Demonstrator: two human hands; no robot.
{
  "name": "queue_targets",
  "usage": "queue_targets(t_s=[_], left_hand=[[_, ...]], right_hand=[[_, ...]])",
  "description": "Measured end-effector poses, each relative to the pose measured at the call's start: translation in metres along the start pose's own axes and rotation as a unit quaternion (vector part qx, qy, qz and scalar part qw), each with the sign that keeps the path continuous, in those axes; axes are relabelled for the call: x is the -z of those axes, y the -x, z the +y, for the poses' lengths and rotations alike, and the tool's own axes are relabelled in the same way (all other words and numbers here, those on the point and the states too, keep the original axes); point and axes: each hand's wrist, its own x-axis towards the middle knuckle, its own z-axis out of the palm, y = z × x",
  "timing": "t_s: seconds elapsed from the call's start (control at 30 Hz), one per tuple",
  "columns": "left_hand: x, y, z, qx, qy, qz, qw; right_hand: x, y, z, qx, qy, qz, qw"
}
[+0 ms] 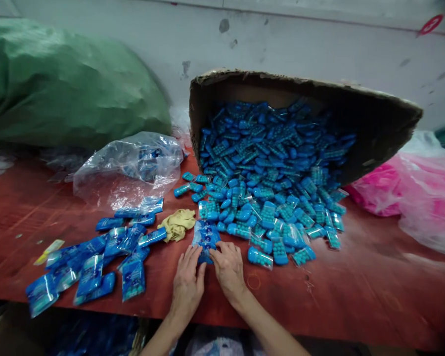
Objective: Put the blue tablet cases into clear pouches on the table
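Observation:
A blue printed plastic packet [206,233] lies flat on the red table in front of me. My left hand [187,278] rests at its near left edge, fingers stretched out and thumb apart, fingertips touching the film. On the near right corner, the fingers of my right hand [228,267] are bent and closed on the packet; its fingertips are partly hidden. Just beyond is a heap of small clear bottles with blue caps and turquoise beads [259,217], spilling from a cardboard box [378,118] lying on its side. Filled blue packets [91,274] are piled to the left.
A crumpled yellowish cloth [178,224] lies left of the packet. Behind the pile sits a clear plastic bag [129,168] with blue items inside. A large green sack [66,89] stands back left, pink plastic bags [389,185] at right. A rubber band [254,282] lies near my right hand.

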Motion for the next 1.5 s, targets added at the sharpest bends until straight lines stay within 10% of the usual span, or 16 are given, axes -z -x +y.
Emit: queue_targets(t_s=[0.37,0.93,1.07,1.23,1.5], left_hand=[[0.006,-0.004,0.008,0.147,0.16,0.057,0.974],[0.011,-0.007,0.026,0.39,0.402,0.016,0.828],[0.006,-0.012,0.037,0.425,0.471,-0.048,0.772],[0.005,-0.015,0.047,0.438,0.462,-0.042,0.77],[-0.002,-0.013,0.054,0.442,0.441,-0.013,0.781]], right_hand=[[0.003,-0.008,0.006,-0.024,0.024,-0.013,0.999],[0.021,0.004,0.01,-0.018,-0.115,0.04,0.992],[0.033,0.012,0.003,-0.07,-0.321,0.047,0.943],[0.03,0.007,0.005,-0.258,-0.588,-0.088,0.762],[0.008,0.014,-0.003,-0.275,-0.574,-0.075,0.767]])
